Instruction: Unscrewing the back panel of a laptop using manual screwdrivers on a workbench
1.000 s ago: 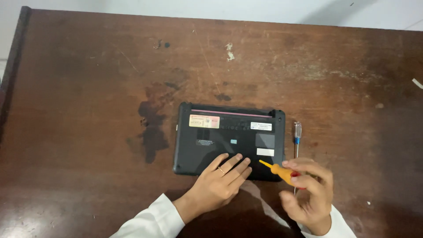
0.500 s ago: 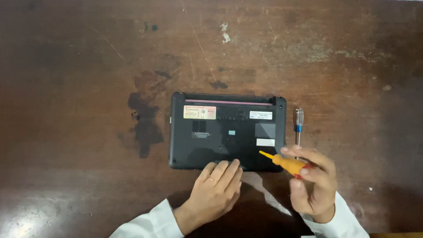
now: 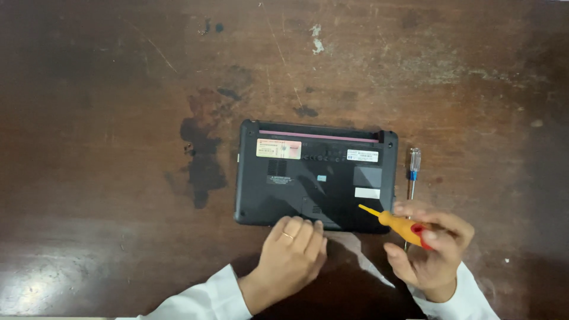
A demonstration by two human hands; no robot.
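Note:
A small black laptop (image 3: 317, 178) lies upside down on the wooden table (image 3: 118, 118), with labels and vents showing on its underside. My left hand (image 3: 293, 252) rests palm down, its fingertips on the laptop's near edge. My right hand (image 3: 432, 249) holds an orange tool with a red end (image 3: 400, 224). The tool's thin tip points at the laptop's near right corner. A second screwdriver with a clear and blue handle (image 3: 413, 172) lies on the table just right of the laptop, its shaft running under my right hand.
A dark stain (image 3: 201, 154) marks the table left of the laptop. Pale scuffs (image 3: 317, 38) and scratches cover the far part of the tabletop. White sleeves cover both my wrists at the bottom edge.
My left hand has slid back from the laptop's underside to its near edge. The view has shifted, so the laptop sits a little further right. The right hand still holds the orange tool.

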